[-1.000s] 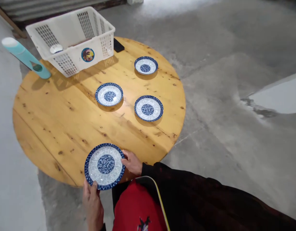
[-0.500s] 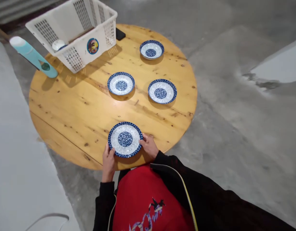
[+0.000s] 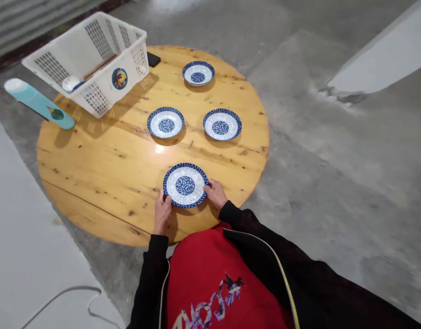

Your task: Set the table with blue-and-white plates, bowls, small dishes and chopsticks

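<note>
Between my two hands is a blue-and-white patterned plate (image 3: 185, 185), held at the near side of the round wooden table (image 3: 104, 183). My left hand (image 3: 162, 211) grips its lower left rim, thumb on top. At the right rim, my right hand (image 3: 215, 194) pinches the edge, also with the thumb above. Fingers under the plate are hidden, and I cannot tell whether its base touches the wood. Three similar dishes lie farther off: one plate (image 3: 165, 123) in the middle, another plate (image 3: 222, 124) to its right, and a deeper-looking dish (image 3: 198, 73) at the back.
A white plastic basket (image 3: 131, 68) with a round sticker stands at the back left, a white rounded item (image 3: 71, 83) inside. Beside it is a tall turquoise object (image 3: 42, 106). A black flat item (image 3: 153, 59) lies behind the basket's right corner. A white pillar (image 3: 378, 59) rises beyond the table.
The held plate and both hands have shifted away from my body, toward the two middle plates. The camera view has also shifted a little. My grip on the plate looks the same.
</note>
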Available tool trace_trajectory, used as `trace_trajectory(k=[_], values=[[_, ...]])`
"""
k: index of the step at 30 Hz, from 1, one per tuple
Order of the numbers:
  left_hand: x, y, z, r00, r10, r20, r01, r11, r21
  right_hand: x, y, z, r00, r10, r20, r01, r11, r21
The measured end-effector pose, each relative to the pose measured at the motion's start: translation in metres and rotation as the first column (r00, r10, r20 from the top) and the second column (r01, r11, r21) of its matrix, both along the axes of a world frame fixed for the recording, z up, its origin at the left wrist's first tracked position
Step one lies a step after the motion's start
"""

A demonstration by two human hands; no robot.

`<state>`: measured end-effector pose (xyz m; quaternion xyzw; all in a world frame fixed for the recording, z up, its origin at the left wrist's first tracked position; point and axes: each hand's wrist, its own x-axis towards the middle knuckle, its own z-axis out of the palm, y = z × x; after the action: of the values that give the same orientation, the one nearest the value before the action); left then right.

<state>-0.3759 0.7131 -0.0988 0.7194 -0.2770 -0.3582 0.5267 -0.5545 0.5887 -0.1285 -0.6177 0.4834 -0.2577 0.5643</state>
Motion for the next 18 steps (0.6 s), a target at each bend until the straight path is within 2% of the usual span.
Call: trace_trajectory(k=[3, 13, 18], values=[[0.005, -0.005, -0.003, 0.999, -0.012, 0.044, 0.011, 1.0, 0.022, 0.0, -0.004, 0.001, 0.999, -0.034, -0.031, 0.033, 0.999, -0.036], [0.011, -0.006, -0.004, 0.989, -0.028, 0.142, 0.019, 0.998, 0.063, -0.003, -0.004, 0.001, 0.972, 0.038, -0.234, -0.072, 0.988, -0.136], [0.014, -0.005, -0.004, 0.983, -0.029, 0.182, 0.016, 0.997, 0.075, 0.001, -0.002, 0.002, 0.968, 0.06, -0.243, -0.098, 0.984, -0.15]])
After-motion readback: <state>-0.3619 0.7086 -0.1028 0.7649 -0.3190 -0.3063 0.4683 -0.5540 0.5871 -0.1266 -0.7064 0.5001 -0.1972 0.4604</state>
